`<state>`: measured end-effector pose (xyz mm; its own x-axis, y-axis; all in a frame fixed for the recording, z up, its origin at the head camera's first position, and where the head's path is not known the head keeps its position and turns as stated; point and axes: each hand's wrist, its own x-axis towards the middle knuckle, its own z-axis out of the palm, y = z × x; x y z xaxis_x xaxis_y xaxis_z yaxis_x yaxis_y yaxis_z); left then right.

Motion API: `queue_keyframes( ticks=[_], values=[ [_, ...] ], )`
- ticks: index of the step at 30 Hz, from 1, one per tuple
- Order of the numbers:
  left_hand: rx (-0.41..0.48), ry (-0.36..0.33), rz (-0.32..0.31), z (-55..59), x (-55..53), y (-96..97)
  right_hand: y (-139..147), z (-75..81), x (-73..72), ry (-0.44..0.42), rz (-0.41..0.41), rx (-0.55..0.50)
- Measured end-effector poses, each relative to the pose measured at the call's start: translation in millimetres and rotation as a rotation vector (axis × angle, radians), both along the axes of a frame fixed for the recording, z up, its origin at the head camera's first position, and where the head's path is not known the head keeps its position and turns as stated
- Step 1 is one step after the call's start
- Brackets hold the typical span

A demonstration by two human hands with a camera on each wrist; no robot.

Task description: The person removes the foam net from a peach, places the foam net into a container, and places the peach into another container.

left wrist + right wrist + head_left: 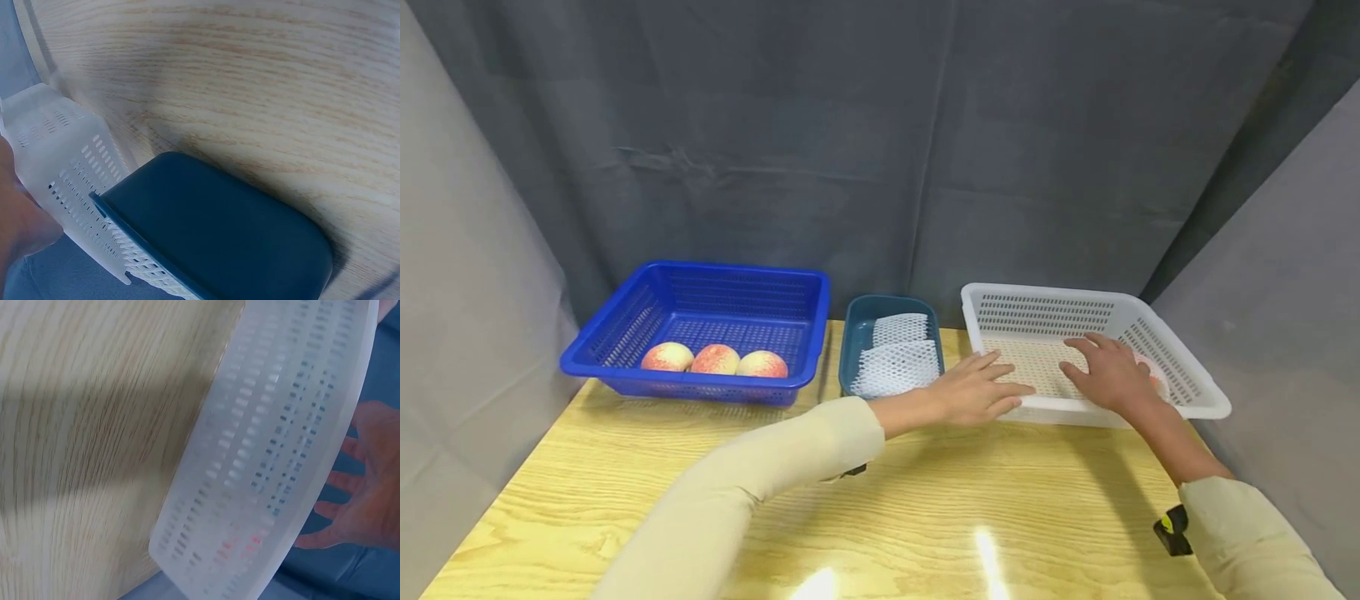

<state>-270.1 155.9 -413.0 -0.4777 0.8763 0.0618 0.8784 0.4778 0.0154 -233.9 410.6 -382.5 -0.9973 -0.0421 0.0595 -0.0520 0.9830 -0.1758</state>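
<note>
A white plastic basket (1206, 402) stands at the right of the table. My left hand (973, 390) is at its front left corner, fingers spread and nothing gripped. Over the basket's right part hovers my right hand (1108, 375), its fingers apart and holding nothing. Partly hidden behind that hand, a reddish peach (1159, 383) lies in the basket's right end; whether it is wrapped cannot be made out. In the right wrist view the right hand (375, 487) shows beyond the basket's rim. White foam net sleeves (895, 367) lie in a dark teal tray (846, 358) left of my left hand.
On the left stands a blue plastic basket (820, 333) with three peaches (715, 360) along its front side. Wooden table surface (925, 508) stretches in front of the containers. A grey curtain (880, 150) hangs behind, with pale cloth at both sides.
</note>
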Motion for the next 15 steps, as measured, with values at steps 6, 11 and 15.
queue_keyframes(
  ticks=[6, 11, 15],
  values=[
    [-0.002, -0.011, -0.002, 0.6, 0.6, 1.7, 27, -3.6, -4.2, -0.040, -0.049, -0.018],
    [-0.006, -0.006, 0.001, 0.9, 0.8, 1.2, 45, -3.4, -3.3, -0.063, -0.111, -0.050],
    [-0.007, -0.007, 0.003, 0.6, 0.4, 0.3, 52, -2.5, 0.0, -0.087, -0.155, -0.062]
  ],
)
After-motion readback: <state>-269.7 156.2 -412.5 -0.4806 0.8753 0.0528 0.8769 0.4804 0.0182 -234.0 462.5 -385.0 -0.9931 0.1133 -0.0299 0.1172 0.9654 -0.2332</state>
